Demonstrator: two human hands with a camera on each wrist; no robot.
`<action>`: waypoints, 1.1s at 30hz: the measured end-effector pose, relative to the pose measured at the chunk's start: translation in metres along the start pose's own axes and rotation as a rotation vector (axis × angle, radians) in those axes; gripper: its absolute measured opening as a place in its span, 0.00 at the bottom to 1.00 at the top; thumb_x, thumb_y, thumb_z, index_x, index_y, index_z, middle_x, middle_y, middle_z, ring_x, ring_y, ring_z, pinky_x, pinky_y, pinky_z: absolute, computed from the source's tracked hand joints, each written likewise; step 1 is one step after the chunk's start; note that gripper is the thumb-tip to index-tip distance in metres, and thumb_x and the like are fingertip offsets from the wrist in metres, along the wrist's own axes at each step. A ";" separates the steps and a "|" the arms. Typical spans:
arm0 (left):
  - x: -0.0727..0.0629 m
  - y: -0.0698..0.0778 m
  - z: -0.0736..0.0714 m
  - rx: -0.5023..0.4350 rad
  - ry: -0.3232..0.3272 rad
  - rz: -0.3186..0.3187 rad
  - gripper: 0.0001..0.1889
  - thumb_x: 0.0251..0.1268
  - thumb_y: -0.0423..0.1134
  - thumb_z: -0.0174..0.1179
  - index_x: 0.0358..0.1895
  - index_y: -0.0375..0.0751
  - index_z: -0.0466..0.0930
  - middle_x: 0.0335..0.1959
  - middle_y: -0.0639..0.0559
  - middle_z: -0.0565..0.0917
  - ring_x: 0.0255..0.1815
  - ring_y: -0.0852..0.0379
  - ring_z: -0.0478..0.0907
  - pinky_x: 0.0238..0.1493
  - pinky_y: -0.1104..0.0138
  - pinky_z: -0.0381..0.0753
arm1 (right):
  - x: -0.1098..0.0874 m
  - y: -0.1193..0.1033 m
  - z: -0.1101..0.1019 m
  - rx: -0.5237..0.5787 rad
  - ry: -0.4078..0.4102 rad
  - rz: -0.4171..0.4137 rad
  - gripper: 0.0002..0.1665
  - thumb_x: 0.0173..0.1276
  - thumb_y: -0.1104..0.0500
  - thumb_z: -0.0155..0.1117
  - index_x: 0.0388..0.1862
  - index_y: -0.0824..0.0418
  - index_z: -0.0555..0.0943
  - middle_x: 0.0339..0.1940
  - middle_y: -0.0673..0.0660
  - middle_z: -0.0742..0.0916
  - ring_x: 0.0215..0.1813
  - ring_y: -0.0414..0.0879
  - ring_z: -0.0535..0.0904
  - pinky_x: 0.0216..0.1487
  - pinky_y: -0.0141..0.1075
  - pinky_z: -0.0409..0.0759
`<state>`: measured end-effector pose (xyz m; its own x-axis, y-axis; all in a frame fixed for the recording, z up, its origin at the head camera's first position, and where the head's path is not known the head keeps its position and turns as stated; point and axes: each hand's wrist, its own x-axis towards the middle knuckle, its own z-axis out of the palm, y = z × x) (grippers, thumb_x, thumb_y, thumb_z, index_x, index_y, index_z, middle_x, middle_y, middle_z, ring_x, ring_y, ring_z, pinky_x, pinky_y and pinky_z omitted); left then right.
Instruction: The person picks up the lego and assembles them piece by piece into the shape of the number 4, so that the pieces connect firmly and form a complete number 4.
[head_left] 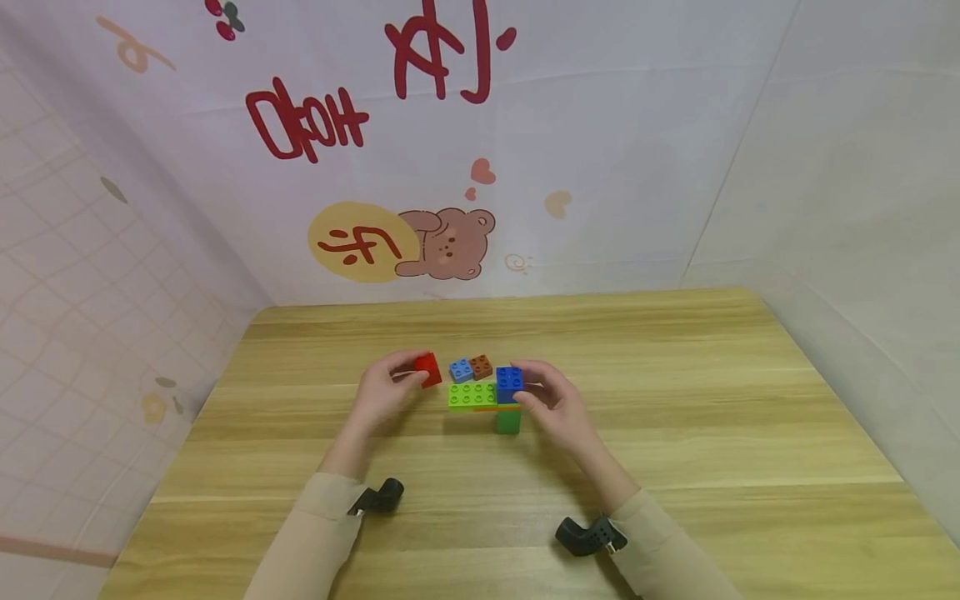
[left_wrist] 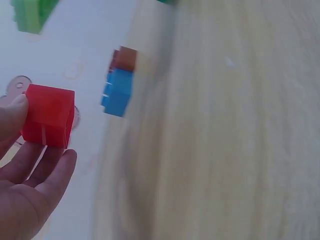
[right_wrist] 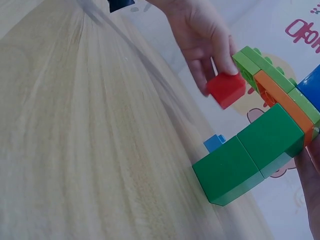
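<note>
Between the thumb and fingers of the left hand (head_left: 386, 393) sits a red block (head_left: 428, 370), held up off the bench (head_left: 675, 375) to the left of the other bricks. That grip is narrow, pinched on the block's sides.

Just to its right stands a built stack. Two dark green blocks (right_wrist: 270, 131), one on the other, form its column; an orange plate (right_wrist: 280, 97) lies over them, and above that a lime-green layer (head_left: 472, 393) reaches out leftward past the column. A dark blue block (head_left: 510, 378) tops the stack at its right end, directly above the column. Whether the column's foot touches the bench, I cannot tell.

The right hand (head_left: 558, 410) has its grip on the dark blue block from the right, thumb on the near side and fingers on the far side.

Behind the lime-green layer, a light blue block (head_left: 461, 370) and a brown block (head_left: 481, 367) lie side by side, touching, studs upward.

Farther out, beige sleeves (head_left: 311, 521) cover both forearms, and a pale cloth (head_left: 615, 142) with a printed bear (head_left: 454, 245) and red lettering (head_left: 442, 50) hangs behind the wood-grained bench.
</note>
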<state>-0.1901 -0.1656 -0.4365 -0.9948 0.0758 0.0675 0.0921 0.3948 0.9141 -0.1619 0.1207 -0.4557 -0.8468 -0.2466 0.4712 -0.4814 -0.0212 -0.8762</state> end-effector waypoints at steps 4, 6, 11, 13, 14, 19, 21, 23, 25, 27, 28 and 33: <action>-0.004 0.010 -0.003 -0.030 -0.007 0.024 0.19 0.65 0.29 0.64 0.60 0.36 0.80 0.58 0.40 0.80 0.57 0.43 0.77 0.59 0.53 0.77 | -0.001 0.004 0.000 0.005 0.000 -0.019 0.24 0.65 0.78 0.61 0.61 0.74 0.74 0.57 0.66 0.80 0.54 0.45 0.78 0.55 0.36 0.80; -0.006 0.015 -0.004 -0.048 -0.009 0.036 0.19 0.65 0.29 0.64 0.60 0.36 0.80 0.57 0.40 0.80 0.56 0.44 0.77 0.59 0.55 0.78 | -0.001 0.004 0.000 0.010 0.001 -0.025 0.23 0.66 0.77 0.62 0.61 0.73 0.75 0.57 0.67 0.80 0.54 0.46 0.79 0.55 0.36 0.81; -0.012 0.027 -0.005 -0.086 -0.025 0.079 0.20 0.65 0.29 0.65 0.60 0.37 0.81 0.57 0.41 0.81 0.56 0.45 0.78 0.58 0.59 0.79 | -0.001 0.004 0.000 0.016 0.001 -0.024 0.23 0.66 0.76 0.62 0.61 0.73 0.75 0.56 0.67 0.80 0.54 0.46 0.79 0.55 0.37 0.81; -0.015 0.031 -0.005 -0.099 -0.038 0.102 0.20 0.65 0.29 0.65 0.60 0.37 0.81 0.57 0.41 0.80 0.57 0.45 0.78 0.57 0.61 0.79 | -0.001 0.004 0.000 0.013 0.001 -0.018 0.23 0.66 0.77 0.62 0.61 0.73 0.75 0.56 0.67 0.81 0.54 0.46 0.79 0.55 0.37 0.81; -0.016 0.034 -0.005 -0.105 -0.043 0.113 0.20 0.65 0.30 0.65 0.60 0.37 0.80 0.58 0.41 0.80 0.57 0.45 0.78 0.57 0.62 0.79 | -0.001 0.004 0.000 0.012 0.001 -0.017 0.23 0.66 0.77 0.61 0.61 0.73 0.75 0.56 0.66 0.81 0.54 0.46 0.78 0.55 0.36 0.81; -0.023 0.047 -0.004 -0.122 -0.088 0.212 0.20 0.65 0.29 0.65 0.60 0.36 0.81 0.57 0.41 0.81 0.56 0.45 0.78 0.55 0.65 0.80 | 0.001 -0.014 0.003 0.006 0.003 0.003 0.23 0.65 0.80 0.60 0.60 0.77 0.73 0.55 0.69 0.80 0.53 0.44 0.78 0.54 0.37 0.81; -0.025 0.052 -0.003 -0.117 -0.109 0.255 0.19 0.64 0.28 0.65 0.59 0.36 0.81 0.56 0.42 0.81 0.56 0.45 0.79 0.54 0.64 0.80 | 0.001 -0.023 0.004 0.004 0.004 0.003 0.23 0.65 0.80 0.59 0.59 0.80 0.73 0.55 0.71 0.80 0.52 0.44 0.78 0.54 0.37 0.81; -0.027 0.055 -0.001 -0.104 -0.127 0.286 0.19 0.63 0.27 0.65 0.58 0.36 0.82 0.55 0.43 0.82 0.55 0.46 0.79 0.54 0.63 0.81 | 0.002 -0.028 0.004 0.006 0.003 -0.008 0.22 0.65 0.80 0.59 0.58 0.81 0.73 0.54 0.71 0.80 0.52 0.43 0.78 0.54 0.37 0.81; -0.028 0.058 0.000 -0.092 -0.143 0.301 0.19 0.63 0.26 0.65 0.58 0.36 0.82 0.54 0.43 0.82 0.54 0.46 0.79 0.55 0.60 0.81 | 0.002 -0.029 0.004 0.008 0.003 -0.014 0.22 0.65 0.80 0.59 0.58 0.81 0.72 0.54 0.69 0.80 0.52 0.43 0.78 0.54 0.37 0.81; -0.030 0.060 0.002 -0.082 -0.162 0.308 0.19 0.63 0.26 0.66 0.57 0.36 0.82 0.53 0.43 0.82 0.53 0.46 0.79 0.55 0.56 0.81 | 0.002 -0.030 0.004 0.009 0.001 -0.017 0.22 0.65 0.80 0.59 0.58 0.81 0.72 0.54 0.67 0.81 0.52 0.43 0.78 0.54 0.37 0.81; -0.030 0.061 0.003 -0.077 -0.172 0.310 0.19 0.63 0.26 0.65 0.57 0.36 0.82 0.53 0.43 0.82 0.53 0.46 0.79 0.55 0.54 0.81 | 0.002 -0.029 0.004 0.011 0.001 -0.015 0.22 0.65 0.80 0.59 0.58 0.81 0.72 0.54 0.66 0.81 0.52 0.43 0.78 0.54 0.37 0.81; -0.031 0.062 0.006 -0.063 -0.214 0.301 0.19 0.62 0.26 0.66 0.57 0.36 0.82 0.55 0.43 0.81 0.54 0.46 0.78 0.57 0.50 0.79 | 0.002 -0.019 0.002 0.009 0.001 -0.011 0.22 0.65 0.80 0.59 0.59 0.80 0.73 0.54 0.65 0.81 0.52 0.43 0.78 0.54 0.37 0.81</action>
<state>-0.1534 -0.1381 -0.3848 -0.8918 0.3718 0.2579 0.3694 0.2689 0.8895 -0.1539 0.1189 -0.4385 -0.8418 -0.2449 0.4811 -0.4888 -0.0324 -0.8718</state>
